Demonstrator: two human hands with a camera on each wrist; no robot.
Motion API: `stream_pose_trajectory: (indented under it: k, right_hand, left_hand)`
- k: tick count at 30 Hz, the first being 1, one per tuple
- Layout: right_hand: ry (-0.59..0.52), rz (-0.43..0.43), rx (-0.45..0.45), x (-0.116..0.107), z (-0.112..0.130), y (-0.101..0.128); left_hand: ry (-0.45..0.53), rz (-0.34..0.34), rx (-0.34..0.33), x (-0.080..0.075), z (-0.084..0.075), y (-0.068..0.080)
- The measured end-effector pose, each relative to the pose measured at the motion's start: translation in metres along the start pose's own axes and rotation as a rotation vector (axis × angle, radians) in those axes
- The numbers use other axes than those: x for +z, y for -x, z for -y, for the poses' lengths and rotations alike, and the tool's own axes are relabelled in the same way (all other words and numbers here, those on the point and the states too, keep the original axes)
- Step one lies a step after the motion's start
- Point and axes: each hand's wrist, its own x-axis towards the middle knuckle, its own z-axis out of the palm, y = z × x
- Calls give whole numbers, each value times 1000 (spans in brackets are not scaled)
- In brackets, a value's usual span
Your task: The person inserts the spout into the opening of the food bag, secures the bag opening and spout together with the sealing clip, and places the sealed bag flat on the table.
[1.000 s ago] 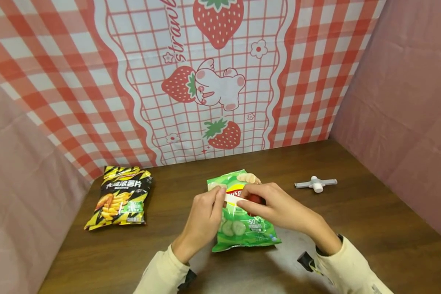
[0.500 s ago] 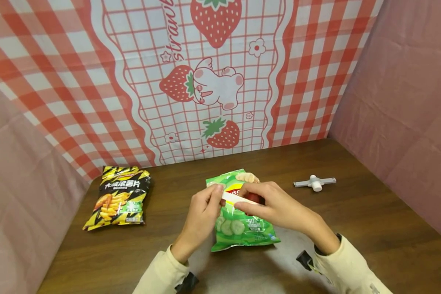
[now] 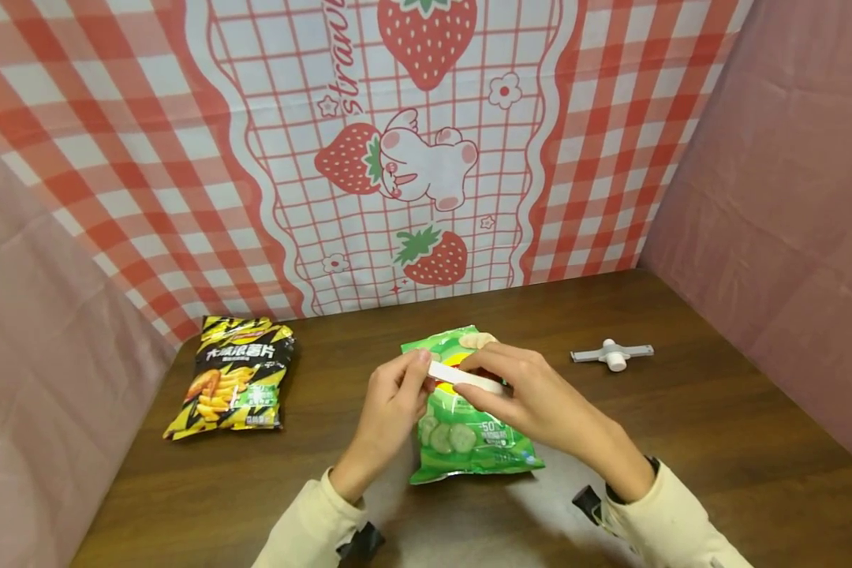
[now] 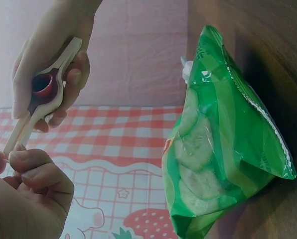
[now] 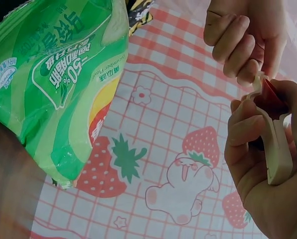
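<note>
Both hands hold a white bag clip with a red round spout (image 4: pixel 45 87) above a green bag of potato chips (image 3: pixel 461 438). My left hand (image 3: pixel 390 398) pinches one end of the clip between thumb and fingertips. Around the other end, my right hand (image 3: pixel 532 394) grips with thumb and fingers. In the left wrist view the two arms of the clip (image 4: pixel 49 108) stand slightly apart around the spout. The red spout also shows in the right wrist view, close to the fingers. Upright on the table, the green bag stands just behind the hands.
A black and yellow chip bag (image 3: pixel 237 379) lies at the left of the wooden table (image 3: pixel 681 442). To the right is a grey bag clip with a white cap (image 3: pixel 613 356). A red-checked strawberry cloth (image 3: pixel 426 158) hangs behind, with pink cloth (image 3: pixel 774 158) at the sides.
The clip has turned in the hands, so more of its white edge shows and the red spout is now mostly hidden in the head view. Both bags stay in place.
</note>
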Motion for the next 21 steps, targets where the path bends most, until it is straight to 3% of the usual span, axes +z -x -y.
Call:
stream_pose_trajectory:
  k: [13,18,21]
  right_hand:
    - [113,6,-36,-2,2,2]
    - [106,-24,-45,-5,4,1]
    - [85,-27,-41,-5,5,0]
  left_hand:
    - [206,106,-93,-2,3,-2]
    - [171,77,-102,-2,3,-3]
    - [75,37,-78,-2,4,-3]
